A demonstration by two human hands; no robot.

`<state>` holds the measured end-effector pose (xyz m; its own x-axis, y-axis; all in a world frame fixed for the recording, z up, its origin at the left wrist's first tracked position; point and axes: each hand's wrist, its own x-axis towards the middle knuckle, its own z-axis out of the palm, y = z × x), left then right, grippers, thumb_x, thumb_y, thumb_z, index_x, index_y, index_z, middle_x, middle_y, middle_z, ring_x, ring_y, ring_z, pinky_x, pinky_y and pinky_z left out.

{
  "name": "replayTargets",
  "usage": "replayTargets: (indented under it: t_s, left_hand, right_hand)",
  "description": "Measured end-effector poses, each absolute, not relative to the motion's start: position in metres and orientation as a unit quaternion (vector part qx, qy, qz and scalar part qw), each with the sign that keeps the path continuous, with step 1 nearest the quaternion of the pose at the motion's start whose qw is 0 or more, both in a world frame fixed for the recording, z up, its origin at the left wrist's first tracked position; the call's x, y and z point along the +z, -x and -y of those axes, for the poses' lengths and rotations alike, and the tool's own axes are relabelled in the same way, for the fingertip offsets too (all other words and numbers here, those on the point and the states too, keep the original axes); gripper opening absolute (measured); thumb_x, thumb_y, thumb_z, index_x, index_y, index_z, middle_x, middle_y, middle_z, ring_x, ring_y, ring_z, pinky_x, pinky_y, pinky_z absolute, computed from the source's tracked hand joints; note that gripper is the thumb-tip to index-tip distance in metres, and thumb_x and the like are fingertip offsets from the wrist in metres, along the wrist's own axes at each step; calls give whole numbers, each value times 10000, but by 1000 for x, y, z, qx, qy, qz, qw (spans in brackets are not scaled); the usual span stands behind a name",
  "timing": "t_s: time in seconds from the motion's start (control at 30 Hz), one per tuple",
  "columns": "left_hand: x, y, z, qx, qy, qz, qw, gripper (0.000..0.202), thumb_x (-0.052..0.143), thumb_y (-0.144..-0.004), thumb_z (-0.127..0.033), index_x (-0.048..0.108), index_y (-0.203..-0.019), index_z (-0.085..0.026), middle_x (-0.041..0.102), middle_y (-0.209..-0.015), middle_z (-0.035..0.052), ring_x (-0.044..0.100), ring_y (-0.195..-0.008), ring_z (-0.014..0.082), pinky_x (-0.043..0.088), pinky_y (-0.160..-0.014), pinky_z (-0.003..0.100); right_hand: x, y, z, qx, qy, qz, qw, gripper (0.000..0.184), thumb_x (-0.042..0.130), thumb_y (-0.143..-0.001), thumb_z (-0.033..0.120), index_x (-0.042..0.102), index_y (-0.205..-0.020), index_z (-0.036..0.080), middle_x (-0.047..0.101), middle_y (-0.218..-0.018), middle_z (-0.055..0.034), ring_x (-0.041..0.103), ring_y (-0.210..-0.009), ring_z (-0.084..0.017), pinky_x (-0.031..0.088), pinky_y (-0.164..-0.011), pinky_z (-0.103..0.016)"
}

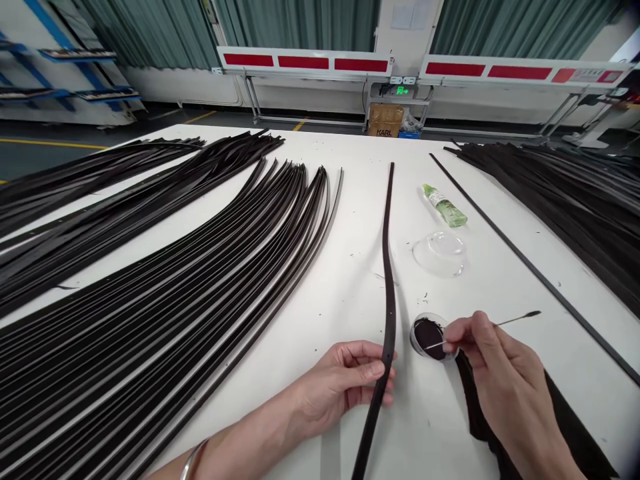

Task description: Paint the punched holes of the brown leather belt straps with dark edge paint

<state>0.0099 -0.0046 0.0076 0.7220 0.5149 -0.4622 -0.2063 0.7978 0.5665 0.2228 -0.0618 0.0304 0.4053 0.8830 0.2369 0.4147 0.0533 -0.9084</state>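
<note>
Where the strap (387, 267) lies: stretched lengthwise on the white tabletop (345, 267), its near end lifted.
Left hand (345, 383): clamped on the strap, which is pinched between thumb and fingers.
Right hand (500, 373): clamped on a thin metal pick (520, 318), whose tip is dipped in a small dish (429, 335) of dark dye.
Beyond the dish: clear lid (440, 252), green bottle (444, 205).
Far left: black straps (175, 280) laid in rows.

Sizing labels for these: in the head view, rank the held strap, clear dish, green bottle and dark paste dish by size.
1. Strap, far longest.
2. Clear dish.
3. Green bottle and paste dish: alike; the paste dish is nearer, so unranked.
</note>
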Motion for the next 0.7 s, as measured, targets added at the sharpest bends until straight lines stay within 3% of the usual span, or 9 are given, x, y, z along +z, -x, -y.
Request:
replayTargets:
  t_s: [0.17, 0.37, 0.7]
  left_hand:
    - [4, -11, 6, 212, -243, -292, 900, 218, 770, -773, -186, 692, -959, -102, 677, -846, 80, 642, -730, 127, 564, -712, 281]
    - [4, -11, 6, 218, -245, -280, 902, 220, 756, -785, -181, 681, -970, -88, 681, -846, 94, 647, -723, 134, 562, -697, 282]
    - [1, -11, 6, 222, -242, -272, 905, 216, 752, -789, -168, 678, -977, -91, 680, -858, 92, 653, -745, 141, 565, -701, 295]
  right_hand:
    - [34, -201, 68, 147, 594, 610, 504, 328, 381, -1003, 207, 627, -786, 205, 651, -770, -26, 605, -731, -138, 471, -664, -254]
    - [34, -193, 64, 91, 456, 722, 512, 270, 397, -898, -19, 600, -963, 147, 641, -789, -49, 588, -783, -155, 476, -713, -322]
    - [26, -193, 63, 89, 437, 742, 501, 282, 411, -872, -74, 570, -990, 127, 645, -820, -55, 574, -820, -150, 473, -739, -337]
